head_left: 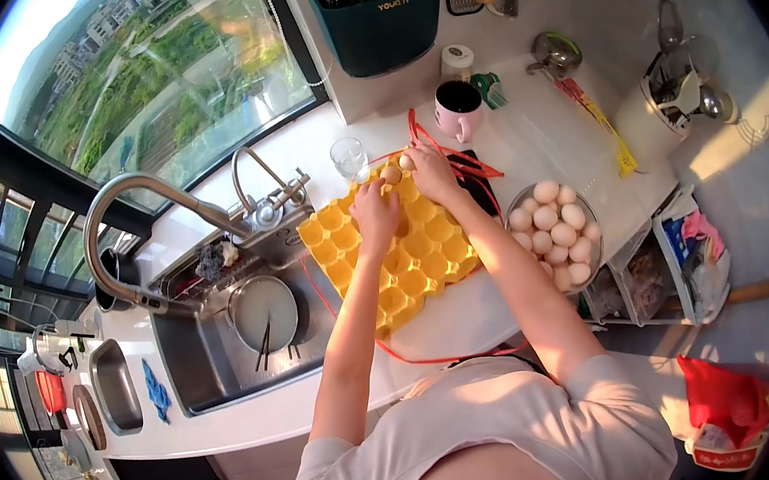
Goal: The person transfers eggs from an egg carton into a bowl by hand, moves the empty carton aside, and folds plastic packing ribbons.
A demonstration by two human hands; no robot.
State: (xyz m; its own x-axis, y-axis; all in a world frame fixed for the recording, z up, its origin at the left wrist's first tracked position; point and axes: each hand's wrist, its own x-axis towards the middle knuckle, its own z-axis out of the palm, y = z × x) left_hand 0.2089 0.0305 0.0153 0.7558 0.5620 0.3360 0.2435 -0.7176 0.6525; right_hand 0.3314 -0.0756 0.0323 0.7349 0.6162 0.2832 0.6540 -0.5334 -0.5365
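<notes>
A yellow egg tray [388, 278] with mostly bare cups lies on the counter in front of me. At its far edge my left hand [376, 216] has its fingers bent around the near side of a brown egg [391, 174]. Just to the right, my right hand [434, 175] pinches a paler egg [407, 161] at its fingertips, over the tray's far right corner. Right of my right forearm, a round bowl [599, 245] is heaped with many eggs [545, 218]. Red strapping [412, 126] loops loosely around the tray.
A drinking glass [350, 157] and a pink mug [457, 113] stand behind the tray. To the left is a sink [195, 365] holding a pot [263, 314] with chopsticks, under a tall faucet [134, 183]. A utensil holder [647, 127] stands at right.
</notes>
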